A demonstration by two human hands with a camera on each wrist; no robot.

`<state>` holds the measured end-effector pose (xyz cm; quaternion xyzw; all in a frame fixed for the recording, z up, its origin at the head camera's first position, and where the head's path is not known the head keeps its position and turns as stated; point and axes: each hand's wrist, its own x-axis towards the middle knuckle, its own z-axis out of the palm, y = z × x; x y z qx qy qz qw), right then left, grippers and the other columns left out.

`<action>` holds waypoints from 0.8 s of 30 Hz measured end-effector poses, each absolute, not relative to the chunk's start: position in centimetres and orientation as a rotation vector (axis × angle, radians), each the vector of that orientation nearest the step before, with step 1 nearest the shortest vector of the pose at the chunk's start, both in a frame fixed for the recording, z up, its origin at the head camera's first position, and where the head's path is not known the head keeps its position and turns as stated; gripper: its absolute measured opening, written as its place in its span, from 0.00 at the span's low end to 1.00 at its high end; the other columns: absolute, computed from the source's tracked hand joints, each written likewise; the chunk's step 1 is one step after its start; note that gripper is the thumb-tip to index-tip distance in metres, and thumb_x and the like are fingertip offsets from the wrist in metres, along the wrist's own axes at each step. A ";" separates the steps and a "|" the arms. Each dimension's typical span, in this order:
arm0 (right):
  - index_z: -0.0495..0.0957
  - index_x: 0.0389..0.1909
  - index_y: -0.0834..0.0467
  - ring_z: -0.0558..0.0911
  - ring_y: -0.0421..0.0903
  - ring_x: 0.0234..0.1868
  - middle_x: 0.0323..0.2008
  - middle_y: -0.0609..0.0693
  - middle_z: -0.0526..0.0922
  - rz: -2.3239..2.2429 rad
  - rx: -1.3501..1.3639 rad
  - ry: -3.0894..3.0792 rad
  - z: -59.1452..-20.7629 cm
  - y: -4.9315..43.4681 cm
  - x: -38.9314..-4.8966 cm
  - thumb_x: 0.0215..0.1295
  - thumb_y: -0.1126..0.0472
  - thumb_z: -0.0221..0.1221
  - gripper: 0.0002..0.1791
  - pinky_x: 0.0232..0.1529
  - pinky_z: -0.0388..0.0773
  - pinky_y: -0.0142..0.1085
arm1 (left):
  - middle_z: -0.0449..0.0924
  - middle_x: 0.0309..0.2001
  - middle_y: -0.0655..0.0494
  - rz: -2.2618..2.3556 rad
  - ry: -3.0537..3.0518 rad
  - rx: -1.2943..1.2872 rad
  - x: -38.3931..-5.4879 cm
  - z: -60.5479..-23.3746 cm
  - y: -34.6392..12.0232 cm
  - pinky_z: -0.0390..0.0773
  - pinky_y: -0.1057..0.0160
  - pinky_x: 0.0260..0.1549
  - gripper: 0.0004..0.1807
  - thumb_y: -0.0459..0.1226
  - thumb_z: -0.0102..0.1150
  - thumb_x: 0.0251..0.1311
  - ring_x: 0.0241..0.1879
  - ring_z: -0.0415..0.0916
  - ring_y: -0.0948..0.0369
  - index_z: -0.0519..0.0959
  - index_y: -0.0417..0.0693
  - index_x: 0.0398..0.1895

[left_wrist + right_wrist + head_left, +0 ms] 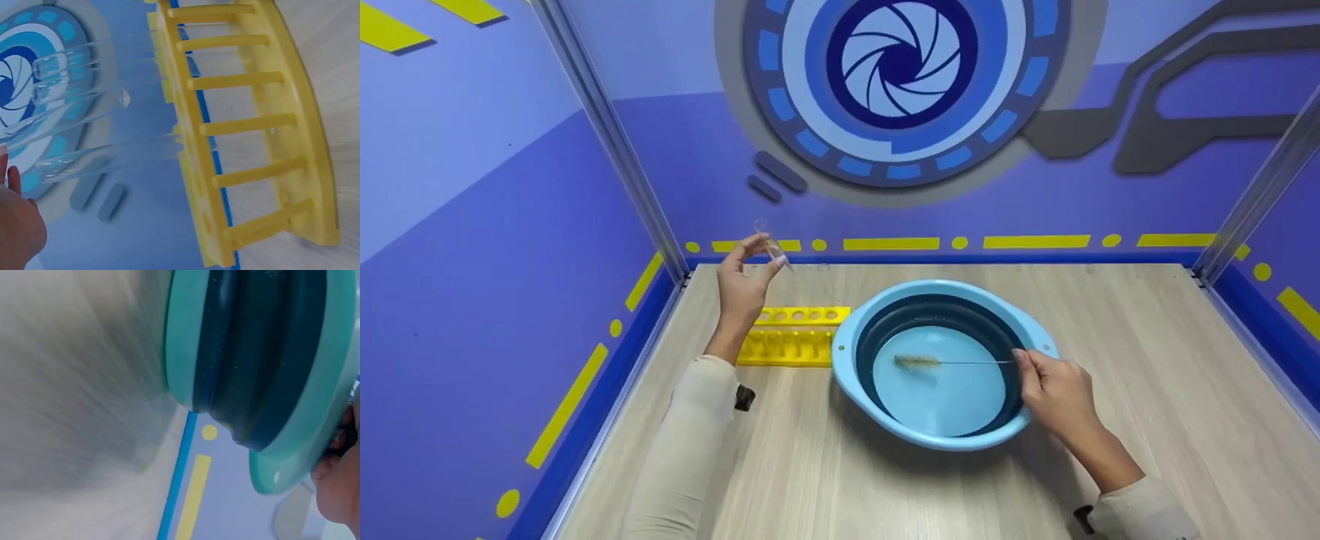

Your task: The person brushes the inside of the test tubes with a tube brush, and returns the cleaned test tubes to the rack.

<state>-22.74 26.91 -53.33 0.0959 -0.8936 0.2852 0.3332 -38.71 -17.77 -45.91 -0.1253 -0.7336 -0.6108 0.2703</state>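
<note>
My left hand (744, 289) pinches a clear test tube (772, 246) between thumb and fingers, tilted, above and behind the yellow test tube rack (802, 352). Several clear tubes (107, 160) stand in that rack, seen in the left wrist view. Over the blue basin (847, 382), my right hand (1057, 394) grips the thin wire handle of a test tube brush (916, 361). Its bristled end points left, above the basin's floor. In the right wrist view only part of the right hand (337, 492) shows beside the basin rim, and the brush is hidden.
The rack stands close against the basin's left side on a wood-grain table (1155, 390). Blue and purple printed panels (675, 172) enclose the table at the back and both sides, with metal posts (615, 142) at the corners.
</note>
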 end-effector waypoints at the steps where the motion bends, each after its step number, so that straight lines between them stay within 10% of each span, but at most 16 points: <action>1: 0.66 0.13 0.53 0.57 0.33 0.16 0.14 0.38 0.55 0.721 0.260 -2.323 -53.2 27.1 -22.7 0.71 0.67 0.66 0.27 0.20 0.52 0.29 | 0.88 0.51 0.44 -1.642 -1.952 -0.341 -38.5 -45.5 -17.7 0.61 0.35 0.75 0.20 0.36 0.75 0.65 0.62 0.79 0.53 0.85 0.47 0.60; 11: 0.65 0.13 0.52 0.55 0.32 0.17 0.12 0.38 0.57 0.626 0.322 -2.290 -52.6 28.6 -22.1 0.67 0.69 0.67 0.27 0.21 0.48 0.27 | 0.87 0.46 0.43 -1.571 -1.773 -0.514 -35.2 -41.7 -16.8 0.80 0.63 0.61 0.18 0.29 0.73 0.65 0.51 0.83 0.63 0.86 0.41 0.57; 24: 0.64 0.11 0.51 0.54 0.31 0.16 0.12 0.37 0.57 0.649 0.285 -2.329 -52.6 30.2 -22.1 0.68 0.69 0.67 0.29 0.20 0.49 0.28 | 0.82 0.49 0.51 -1.538 -2.112 -0.824 -30.7 -43.7 -13.3 0.85 0.64 0.58 0.19 0.35 0.64 0.74 0.48 0.84 0.60 0.82 0.52 0.66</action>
